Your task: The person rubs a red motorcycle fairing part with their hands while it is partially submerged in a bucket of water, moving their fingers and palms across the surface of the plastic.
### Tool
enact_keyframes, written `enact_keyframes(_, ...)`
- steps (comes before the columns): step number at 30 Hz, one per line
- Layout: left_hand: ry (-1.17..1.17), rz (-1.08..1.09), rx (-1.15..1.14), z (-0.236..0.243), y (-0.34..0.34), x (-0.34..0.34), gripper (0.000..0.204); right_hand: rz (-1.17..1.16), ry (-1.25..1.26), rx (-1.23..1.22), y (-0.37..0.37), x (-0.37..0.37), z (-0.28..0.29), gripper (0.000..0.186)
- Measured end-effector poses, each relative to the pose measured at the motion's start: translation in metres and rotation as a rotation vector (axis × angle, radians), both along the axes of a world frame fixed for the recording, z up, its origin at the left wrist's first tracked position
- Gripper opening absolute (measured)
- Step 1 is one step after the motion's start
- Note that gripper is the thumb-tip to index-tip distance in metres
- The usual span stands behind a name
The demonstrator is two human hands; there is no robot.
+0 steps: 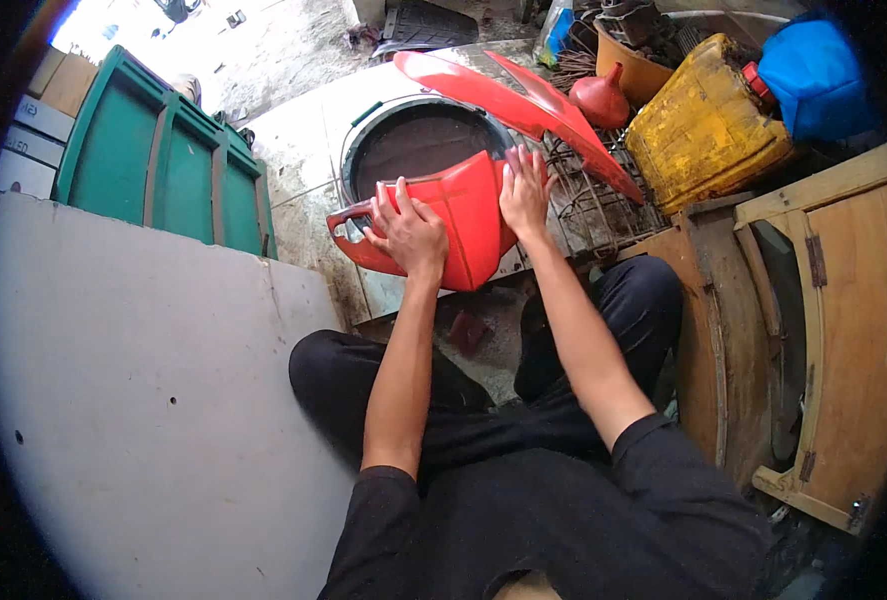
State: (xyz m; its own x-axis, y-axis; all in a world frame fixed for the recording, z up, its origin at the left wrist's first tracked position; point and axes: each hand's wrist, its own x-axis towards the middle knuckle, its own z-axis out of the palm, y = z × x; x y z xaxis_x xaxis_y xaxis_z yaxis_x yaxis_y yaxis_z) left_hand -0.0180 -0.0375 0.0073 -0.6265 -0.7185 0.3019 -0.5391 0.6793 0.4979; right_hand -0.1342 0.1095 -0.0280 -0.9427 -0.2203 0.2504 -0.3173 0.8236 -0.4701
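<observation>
A glossy red plastic motorcycle body panel [475, 215], with a dark narrow end at its left, is tilted over the near side of a black basin [355, 165] of dark, murky water. My left hand [410, 232] grips the panel's left part, its fingers bent over the upper face. At the right edge my right hand [525, 195] holds the panel, palm against it and fingers stretched upward. Whether the panel's underside rests on the basin rim is hidden. Just beyond my right hand lies a long, pointed red fender [553, 120].
A red funnel [599, 98], yellow jerrycan [703, 125] and blue plastic bag [818, 80] stand at the far right. Wire racks [588, 200] lie below the fender. A wooden cabinet [853, 330] is at right; a white panel [153, 390] and green frame [183, 170] flank the left.
</observation>
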Motion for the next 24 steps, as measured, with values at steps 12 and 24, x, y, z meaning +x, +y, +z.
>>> enact_keyframes(12, -0.005, 0.007, -0.003, 0.000, -0.002, 0.002, 0.046, -0.131, -0.079, -0.068, 0.001, 0.010, -0.002, 0.049)
enact_keyframes(24, 0.003, 0.026, -0.030, -0.006, -0.009, 0.005, 0.045, -0.118, 0.066, -0.362, 0.010, 0.092, -0.018, 0.039)
